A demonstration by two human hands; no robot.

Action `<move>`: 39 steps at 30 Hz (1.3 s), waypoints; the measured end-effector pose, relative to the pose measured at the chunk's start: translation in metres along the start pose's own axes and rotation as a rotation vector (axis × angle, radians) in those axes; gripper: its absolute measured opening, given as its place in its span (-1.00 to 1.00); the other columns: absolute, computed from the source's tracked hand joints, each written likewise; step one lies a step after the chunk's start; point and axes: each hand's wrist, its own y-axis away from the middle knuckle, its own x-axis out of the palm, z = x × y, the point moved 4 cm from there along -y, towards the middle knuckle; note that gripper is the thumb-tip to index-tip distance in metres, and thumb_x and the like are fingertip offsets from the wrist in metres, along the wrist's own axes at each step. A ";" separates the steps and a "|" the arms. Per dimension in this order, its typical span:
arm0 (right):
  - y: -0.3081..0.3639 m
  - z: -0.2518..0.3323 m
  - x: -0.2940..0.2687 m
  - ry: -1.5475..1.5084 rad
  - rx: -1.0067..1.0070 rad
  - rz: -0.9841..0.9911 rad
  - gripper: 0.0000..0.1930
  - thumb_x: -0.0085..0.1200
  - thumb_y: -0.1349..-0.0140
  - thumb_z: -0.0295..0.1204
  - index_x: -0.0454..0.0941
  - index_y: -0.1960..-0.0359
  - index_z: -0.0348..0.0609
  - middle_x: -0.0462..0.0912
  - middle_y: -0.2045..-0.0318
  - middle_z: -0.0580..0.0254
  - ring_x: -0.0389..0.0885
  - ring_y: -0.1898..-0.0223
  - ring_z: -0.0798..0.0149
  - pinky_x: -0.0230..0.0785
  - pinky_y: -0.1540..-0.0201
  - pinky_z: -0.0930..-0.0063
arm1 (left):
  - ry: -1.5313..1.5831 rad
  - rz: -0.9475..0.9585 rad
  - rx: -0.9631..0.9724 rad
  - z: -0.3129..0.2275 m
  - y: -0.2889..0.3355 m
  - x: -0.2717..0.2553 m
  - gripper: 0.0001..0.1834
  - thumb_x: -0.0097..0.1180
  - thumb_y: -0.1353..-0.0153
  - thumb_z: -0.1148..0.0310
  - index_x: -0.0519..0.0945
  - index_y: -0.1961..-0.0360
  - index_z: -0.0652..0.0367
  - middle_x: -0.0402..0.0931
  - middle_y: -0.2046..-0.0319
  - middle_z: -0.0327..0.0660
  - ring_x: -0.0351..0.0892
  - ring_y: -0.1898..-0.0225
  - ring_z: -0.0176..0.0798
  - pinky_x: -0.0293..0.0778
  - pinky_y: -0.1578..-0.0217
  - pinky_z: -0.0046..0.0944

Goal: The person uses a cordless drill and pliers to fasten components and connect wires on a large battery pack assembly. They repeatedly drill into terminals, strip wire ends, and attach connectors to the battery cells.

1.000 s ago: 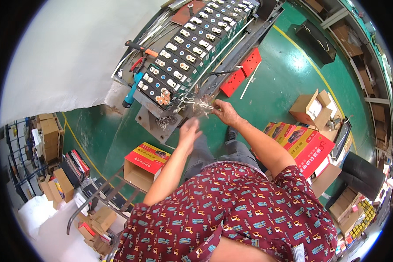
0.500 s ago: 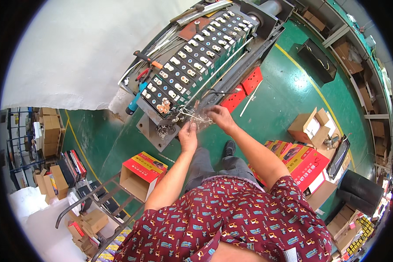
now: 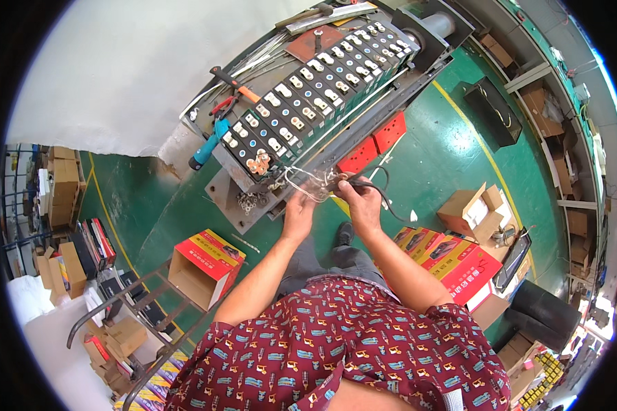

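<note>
Black cable [image 3: 371, 185] has come up in my right hand [image 3: 363, 207], fingers clamped on it; my left hand [image 3: 299, 215] adjoins pale wires [image 3: 292, 180], grip indiscernible.

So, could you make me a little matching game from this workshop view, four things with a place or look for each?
Things:
1. Black cable
2. Red panels
3. Blue tool
4. Shirt

Places or looks:
A. Left of the row of black blocks
B. Maroon with small pictures
C. In the right hand
D. On the green floor

Pairs: 1-C, 2-D, 3-A, 4-B
</note>
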 end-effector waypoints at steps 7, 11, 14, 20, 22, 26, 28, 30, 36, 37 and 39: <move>0.052 0.025 0.016 0.502 -0.620 -0.037 -0.77 0.25 -0.28 -0.64 0.58 0.06 -0.24 0.63 0.07 0.08 0.63 0.01 0.22 0.50 -0.06 0.40 | 0.629 0.214 -0.300 -0.027 0.008 0.032 -0.52 -0.23 -0.62 0.15 0.38 -0.44 0.06 0.55 -0.24 -0.27 0.54 -0.20 -0.28 0.45 -0.22 -0.17; 0.066 0.024 0.028 0.611 -0.933 0.156 -0.61 0.33 -0.04 -0.74 0.62 0.08 -0.16 0.64 0.11 0.07 0.62 0.06 0.05 0.48 0.00 0.25 | 1.016 0.333 -0.454 -0.035 -0.004 0.038 -0.41 -0.37 -0.58 0.08 0.33 -0.47 0.13 0.38 -0.41 -0.07 0.41 -0.37 -0.05 0.29 -0.41 -0.05; 0.071 0.017 0.026 0.762 -0.955 0.220 -0.57 0.33 0.02 -0.69 0.64 0.06 -0.09 0.62 0.07 0.10 0.61 0.07 -0.02 0.50 0.02 0.21 | 1.241 0.448 -0.488 -0.040 -0.009 0.038 -0.39 -0.33 -0.55 0.06 0.32 -0.46 0.14 0.32 -0.44 0.03 0.39 -0.38 0.06 0.30 -0.40 0.09; 0.073 0.008 0.003 0.856 -0.920 0.139 -0.41 0.36 0.05 -0.67 0.62 -0.09 0.05 0.57 -0.01 0.08 0.60 0.03 -0.02 0.52 0.01 0.19 | 1.062 0.393 -0.458 -0.039 -0.014 0.033 -0.44 -0.21 -0.53 0.10 0.37 -0.43 0.11 0.35 -0.43 -0.02 0.41 -0.36 0.02 0.37 -0.35 0.10; 0.073 0.003 0.000 0.817 -0.879 0.155 -0.39 0.37 0.04 -0.67 0.61 -0.13 0.05 0.57 -0.01 0.07 0.61 0.04 0.00 0.55 0.04 0.22 | 1.038 0.339 -0.480 -0.038 -0.015 0.030 -0.48 -0.17 -0.53 0.15 0.42 -0.39 0.13 0.37 -0.41 -0.03 0.42 -0.36 0.01 0.39 -0.35 0.07; 0.076 -0.004 0.001 0.716 -0.823 0.196 -0.38 0.39 0.00 -0.66 0.59 -0.16 0.02 0.57 -0.04 0.04 0.63 0.10 0.04 0.59 0.10 0.28 | 1.039 0.320 -0.498 -0.041 -0.014 0.027 -0.54 -0.20 -0.52 0.22 0.54 -0.26 0.20 0.49 -0.31 0.03 0.43 -0.36 0.01 0.35 -0.38 0.15; 0.077 -0.004 0.004 0.719 -0.840 0.211 -0.39 0.40 0.00 -0.66 0.59 -0.15 0.01 0.57 -0.05 0.03 0.64 0.13 0.04 0.60 0.11 0.28 | 1.072 0.348 -0.511 -0.042 -0.013 0.027 -0.54 -0.20 -0.52 0.23 0.53 -0.27 0.20 0.49 -0.30 0.03 0.45 -0.34 0.01 0.34 -0.38 0.16; 0.077 -0.002 0.007 0.724 -0.853 0.222 -0.40 0.41 0.01 -0.65 0.59 -0.13 -0.01 0.57 -0.06 0.02 0.65 0.16 0.04 0.60 0.11 0.27 | 1.128 0.386 -0.535 -0.043 -0.013 0.028 -0.53 -0.19 -0.51 0.23 0.50 -0.30 0.21 0.48 -0.31 0.02 0.47 -0.31 0.05 0.36 -0.37 0.15; 0.076 0.006 0.011 0.619 -0.809 0.240 -0.50 0.44 0.03 -0.64 0.61 0.00 -0.10 0.59 -0.03 0.04 0.65 0.07 0.00 0.56 0.01 0.23 | 1.147 0.464 -0.579 -0.034 -0.016 0.025 -0.50 -0.14 -0.49 0.23 0.47 -0.32 0.27 0.49 -0.30 0.00 0.52 -0.25 0.11 0.45 -0.30 0.13; 0.074 0.008 0.012 0.615 -0.830 0.208 -0.52 0.43 0.02 -0.65 0.61 0.01 -0.11 0.61 -0.02 0.05 0.65 0.06 -0.01 0.55 0.00 0.22 | 1.164 0.486 -0.591 -0.034 -0.017 0.024 -0.50 -0.15 -0.49 0.23 0.47 -0.32 0.27 0.49 -0.30 0.03 0.50 -0.27 0.09 0.44 -0.31 0.13; 0.068 0.010 0.016 0.610 -0.840 0.163 -0.54 0.42 0.01 -0.66 0.61 0.03 -0.14 0.63 0.01 0.06 0.64 0.02 -0.02 0.54 -0.03 0.21 | 1.215 0.610 -0.563 -0.040 -0.016 0.023 -0.51 -0.17 -0.50 0.22 0.48 -0.31 0.27 0.48 -0.30 0.07 0.47 -0.32 0.03 0.44 -0.33 0.12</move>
